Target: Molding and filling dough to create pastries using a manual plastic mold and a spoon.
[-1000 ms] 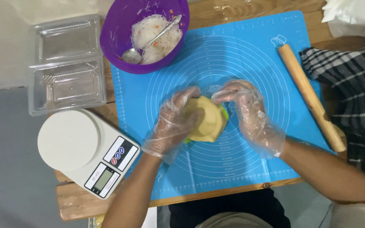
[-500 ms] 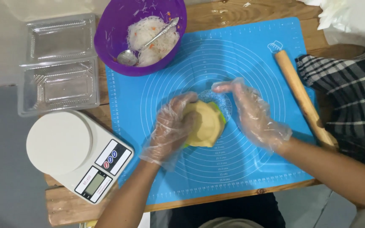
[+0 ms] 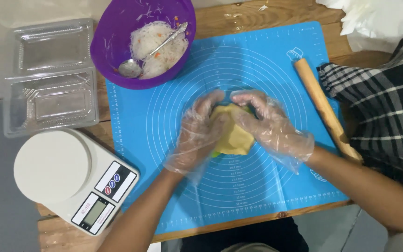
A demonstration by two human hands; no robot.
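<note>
Both my hands wear thin clear plastic gloves and meet over the middle of a blue silicone baking mat (image 3: 267,56). My left hand (image 3: 200,133) cups the left side of a pale yellow sheet of dough (image 3: 235,138). My right hand (image 3: 269,123) presses over its top right, fingers curled onto the dough's upper edge. A bit of green shows under the dough's lower left edge; I cannot tell what it is.
A purple bowl (image 3: 113,32) with white noodle filling and a metal spoon (image 3: 152,51) stands at the mat's upper left. A wooden rolling pin (image 3: 325,109) lies along the mat's right edge. A clear plastic clamshell box (image 3: 50,77) and a white kitchen scale (image 3: 71,179) sit left. A plaid sleeve (image 3: 383,107) is at right.
My hands have closed in over the dough; the right hand has slid left onto its top, and the dough now looks folded between both hands.
</note>
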